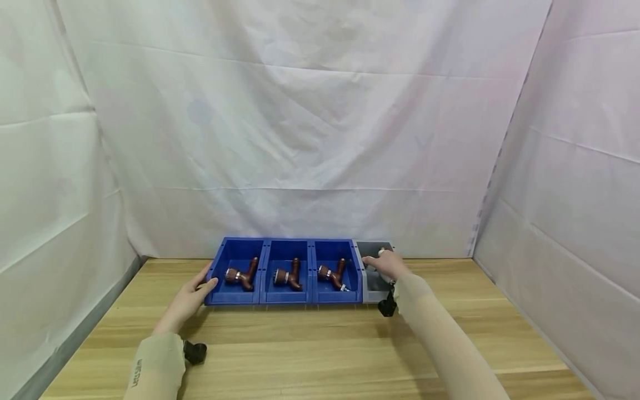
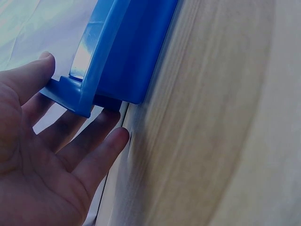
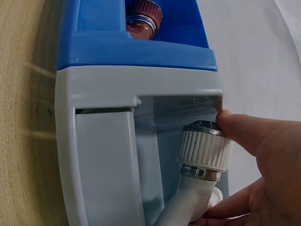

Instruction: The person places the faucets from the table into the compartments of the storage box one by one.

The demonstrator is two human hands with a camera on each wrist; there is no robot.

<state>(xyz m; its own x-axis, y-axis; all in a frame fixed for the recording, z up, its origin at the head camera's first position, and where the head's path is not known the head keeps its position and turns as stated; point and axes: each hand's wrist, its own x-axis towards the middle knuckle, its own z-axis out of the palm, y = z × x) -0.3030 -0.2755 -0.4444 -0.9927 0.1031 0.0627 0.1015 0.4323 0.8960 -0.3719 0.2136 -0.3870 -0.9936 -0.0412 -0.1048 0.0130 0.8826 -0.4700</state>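
Note:
My left hand [image 1: 186, 303] is at the leftmost blue bin [image 1: 232, 297]. In the left wrist view its thumb lies over the bin's rim [image 2: 89, 89] and the fingers reach beneath, gripping the corner. At the row's right end, my right hand [image 1: 392, 265] reaches into the grey bin [image 1: 375, 296]. There the right wrist view shows a white Y-shaped fitting with a ribbed knob [image 3: 204, 150] and metal rings. The thumb is against its knob end and the fingers are at its far side, holding it; its lower end is out of frame.
Each blue bin has one brown Y-shaped fitting with a ribbed knob: left [image 1: 242, 276], middle [image 1: 290, 276] and right [image 1: 334, 275]. The bins stand side by side on a wooden table [image 1: 300, 350]. White cloth [image 1: 310, 128] hangs behind and at both sides.

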